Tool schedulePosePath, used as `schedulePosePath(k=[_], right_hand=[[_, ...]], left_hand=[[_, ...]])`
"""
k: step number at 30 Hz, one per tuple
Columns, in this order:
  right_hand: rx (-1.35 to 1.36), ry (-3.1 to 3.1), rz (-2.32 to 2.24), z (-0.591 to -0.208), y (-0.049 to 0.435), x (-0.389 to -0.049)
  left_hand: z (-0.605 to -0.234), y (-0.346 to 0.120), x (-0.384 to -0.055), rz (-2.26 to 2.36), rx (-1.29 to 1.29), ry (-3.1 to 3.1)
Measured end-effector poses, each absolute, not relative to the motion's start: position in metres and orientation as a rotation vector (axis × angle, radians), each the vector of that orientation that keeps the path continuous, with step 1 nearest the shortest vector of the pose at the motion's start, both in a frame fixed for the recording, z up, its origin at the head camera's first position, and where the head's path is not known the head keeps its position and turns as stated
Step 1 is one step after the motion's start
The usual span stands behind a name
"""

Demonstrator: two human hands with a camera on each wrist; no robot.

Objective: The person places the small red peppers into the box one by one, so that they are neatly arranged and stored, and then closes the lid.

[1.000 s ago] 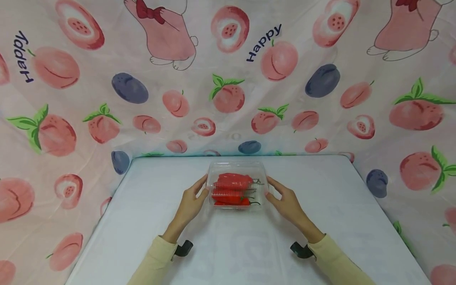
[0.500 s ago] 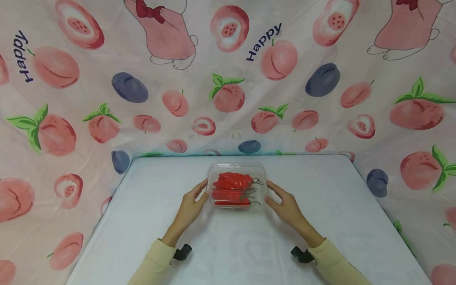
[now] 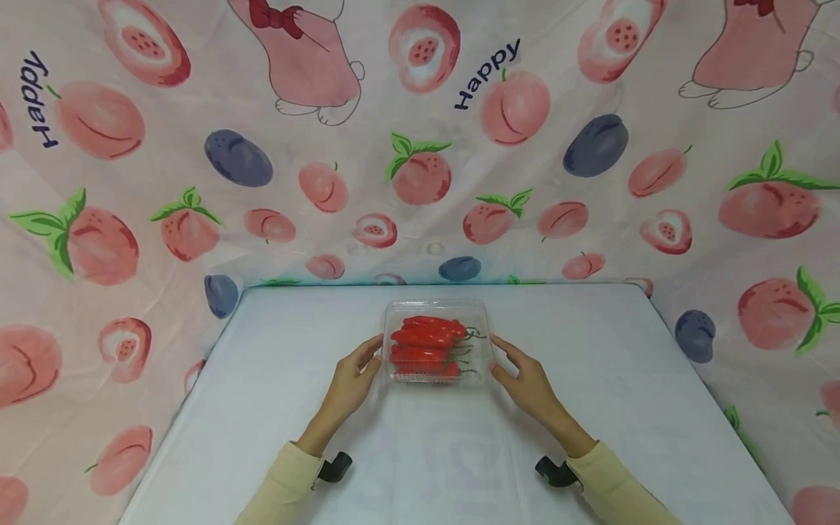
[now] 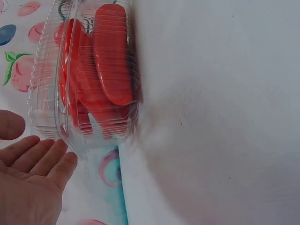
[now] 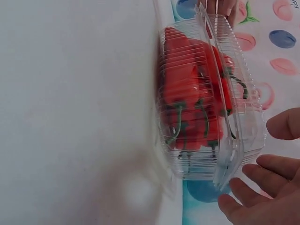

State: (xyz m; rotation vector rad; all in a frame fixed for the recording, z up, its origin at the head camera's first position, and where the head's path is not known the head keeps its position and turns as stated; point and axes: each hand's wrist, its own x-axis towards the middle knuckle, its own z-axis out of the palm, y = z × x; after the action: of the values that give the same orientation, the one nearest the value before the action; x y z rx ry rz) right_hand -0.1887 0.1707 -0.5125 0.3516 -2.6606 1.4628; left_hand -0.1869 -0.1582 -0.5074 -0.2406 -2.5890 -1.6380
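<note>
A clear plastic clamshell box (image 3: 400, 308) sits on the white table with its lid down. Several red chili peppers (image 3: 423, 337) with green stems lie inside. My left hand (image 3: 353, 379) is at the box's left side, its relaxed fingertips by the rim corner and the thumb apart from the wall in the left wrist view. On the right side, my right hand (image 3: 530, 383) has its fingers spread by the rim; the right wrist view shows the thumb (image 5: 283, 124) close to the lid. Whether the fingertips touch the plastic is hard to tell.
The white table (image 3: 420, 467) has its far edge just behind the box. A fruit-patterned cloth (image 3: 420, 219) hangs behind and around it. Black wrist cameras, one (image 3: 336, 467) left and one (image 3: 556, 472) right, stick out from the sleeves.
Both hands' fingertips have shifted slightly toward me along the box's sides. The box looks slightly re-angled, with the peppers showing more clearly through the lid.
</note>
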Motion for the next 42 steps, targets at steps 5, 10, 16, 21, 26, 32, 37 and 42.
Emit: schedulePosePath(k=[5, 10, 16, 21, 26, 32, 37, 42], right_hand=[[0.365, -2.653, 1.482, -0.516, 0.17, -0.191], [0.402, -2.621, 1.492, -0.522, 0.171, -0.194], [0.357, -2.673, 1.502, -0.526, 0.171, -0.193], [0.312, -2.737, 1.546, -0.53, 0.173, -0.192], [0.306, -2.738, 1.537, -0.53, 0.173, -0.192], [0.296, -2.784, 1.542, -0.529, 0.174, -0.193], [0.242, -2.848, 1.73, -0.532, 0.177, -0.195], [0.236, -2.856, 1.832, -0.536, 0.179, -0.196]], left_hand=[[-0.51, -0.157, -0.188, -1.635, -0.243, -2.557], [-0.511, -0.157, -0.189, -1.594, -0.221, -2.568], [-0.515, -0.157, -0.189, -1.573, -0.221, -2.569], [-0.52, -0.157, -0.187, -1.604, -0.212, -2.571], [-0.525, -0.158, -0.186, -1.554, -0.195, -2.596], [-0.527, -0.159, -0.183, -1.511, -0.152, -2.662], [-0.526, -0.159, -0.182, -1.562, -0.083, -2.741], [-0.523, -0.156, -0.181, -1.635, -0.031, -2.762]])
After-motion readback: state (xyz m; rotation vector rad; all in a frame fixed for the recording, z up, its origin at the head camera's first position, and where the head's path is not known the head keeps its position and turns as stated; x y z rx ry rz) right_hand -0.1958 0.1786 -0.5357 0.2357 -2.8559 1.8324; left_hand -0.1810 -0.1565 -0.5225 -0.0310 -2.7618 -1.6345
